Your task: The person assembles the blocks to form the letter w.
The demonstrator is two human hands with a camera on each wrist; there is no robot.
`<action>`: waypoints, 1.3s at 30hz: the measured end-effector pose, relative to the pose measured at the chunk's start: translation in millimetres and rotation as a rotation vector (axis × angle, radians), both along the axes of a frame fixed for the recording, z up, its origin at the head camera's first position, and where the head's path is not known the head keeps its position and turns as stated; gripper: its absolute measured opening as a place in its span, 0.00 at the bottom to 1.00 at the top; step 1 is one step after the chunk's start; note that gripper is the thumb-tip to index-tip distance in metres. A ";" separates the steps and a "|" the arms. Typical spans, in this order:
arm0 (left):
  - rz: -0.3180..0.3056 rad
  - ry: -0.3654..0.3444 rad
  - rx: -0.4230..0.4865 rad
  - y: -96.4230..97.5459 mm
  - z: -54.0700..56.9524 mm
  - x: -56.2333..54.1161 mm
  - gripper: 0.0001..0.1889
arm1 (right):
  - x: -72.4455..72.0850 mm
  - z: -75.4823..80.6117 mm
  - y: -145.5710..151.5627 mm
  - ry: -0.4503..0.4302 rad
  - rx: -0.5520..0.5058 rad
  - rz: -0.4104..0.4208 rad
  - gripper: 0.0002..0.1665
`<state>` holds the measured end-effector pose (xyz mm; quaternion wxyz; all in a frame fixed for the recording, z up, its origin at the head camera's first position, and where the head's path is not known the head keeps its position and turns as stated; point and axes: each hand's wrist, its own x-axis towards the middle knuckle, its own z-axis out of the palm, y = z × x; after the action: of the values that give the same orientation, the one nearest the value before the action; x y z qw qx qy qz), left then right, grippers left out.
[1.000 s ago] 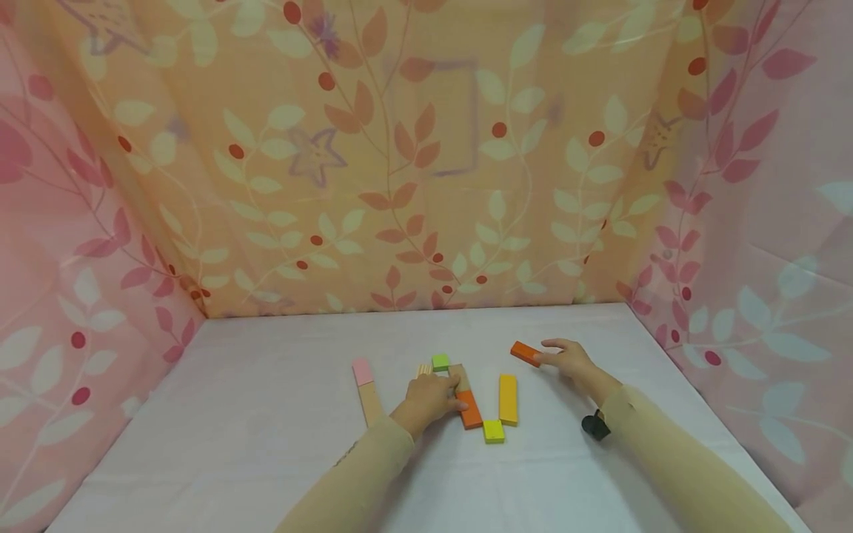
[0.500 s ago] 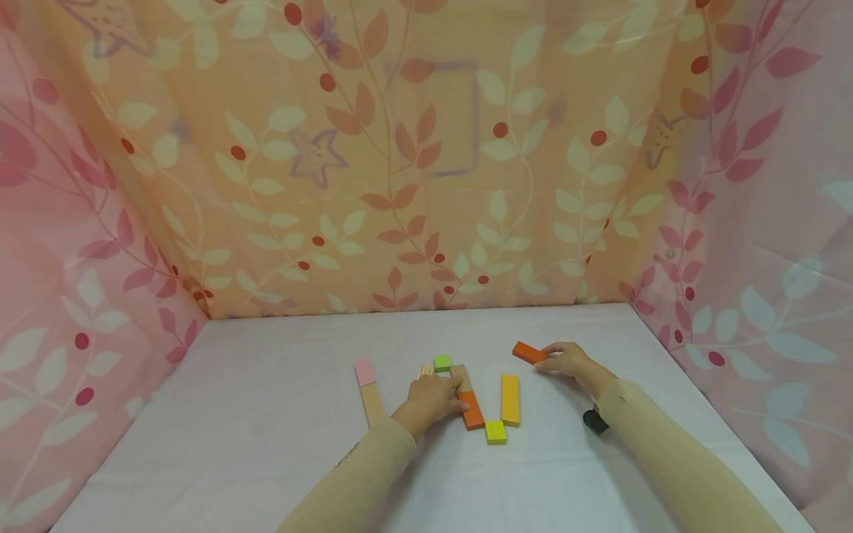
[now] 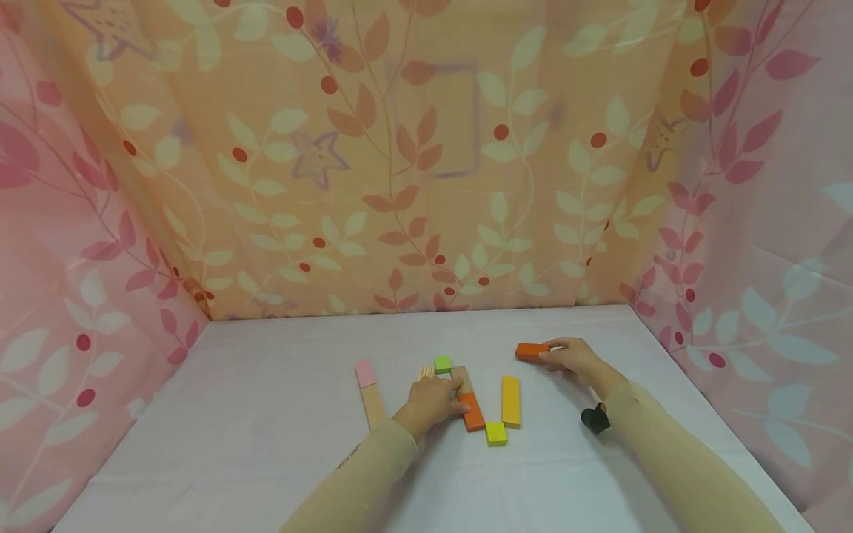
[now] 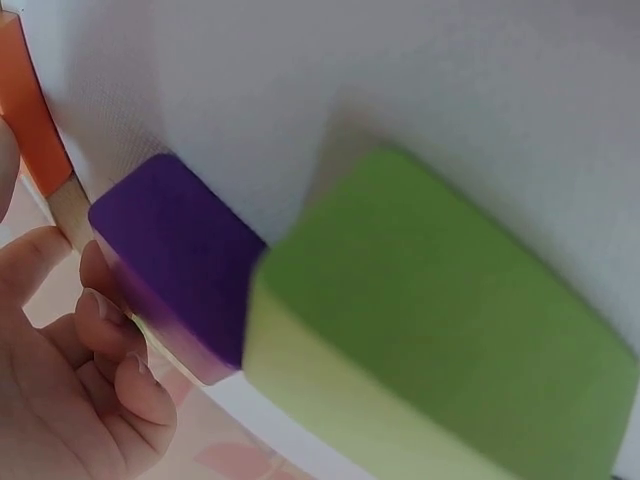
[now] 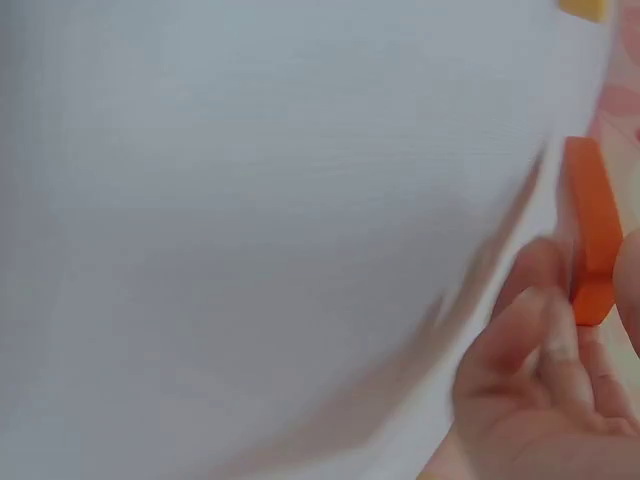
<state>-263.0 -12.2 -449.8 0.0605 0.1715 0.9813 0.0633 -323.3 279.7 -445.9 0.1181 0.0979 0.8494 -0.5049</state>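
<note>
In the head view my right hand point(image 3: 574, 357) pinches one end of an orange block point(image 3: 530, 353) at the back right. The right wrist view shows that orange block point(image 5: 594, 225) between thumb and fingers, above its shadow on the cloth. My left hand point(image 3: 429, 400) rests at a slanted row of blocks, its index finger at a tan block point(image 3: 461, 379) and its thumb at another orange block point(image 3: 472, 412). Close to its curled other fingers in the left wrist view are a purple block point(image 4: 180, 260) and a large green block point(image 4: 450, 310), both hidden in the head view.
A yellow-orange block point(image 3: 511, 402) and a small yellow block point(image 3: 496, 434) lie right of the row. Behind the left hand are a light green block point(image 3: 443, 364) and a striped pale piece point(image 3: 426, 372). Further left, a pink block point(image 3: 364, 373) meets a tan block point(image 3: 374, 406).
The right hand's grip on the orange block has shifted, and the block has turned from slanted to nearly level across the view. The left hand has kept its place.
</note>
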 end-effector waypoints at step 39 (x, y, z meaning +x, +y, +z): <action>-0.033 0.007 -0.019 9.8 4.7 -6.3 0.23 | -30.5 -12.1 -36.9 0.066 0.127 0.290 0.22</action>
<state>-269.3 -2.4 -445.1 0.0597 0.1872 0.9791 0.0523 -353.8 242.9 -458.0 0.1553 -0.0349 0.8882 -0.4309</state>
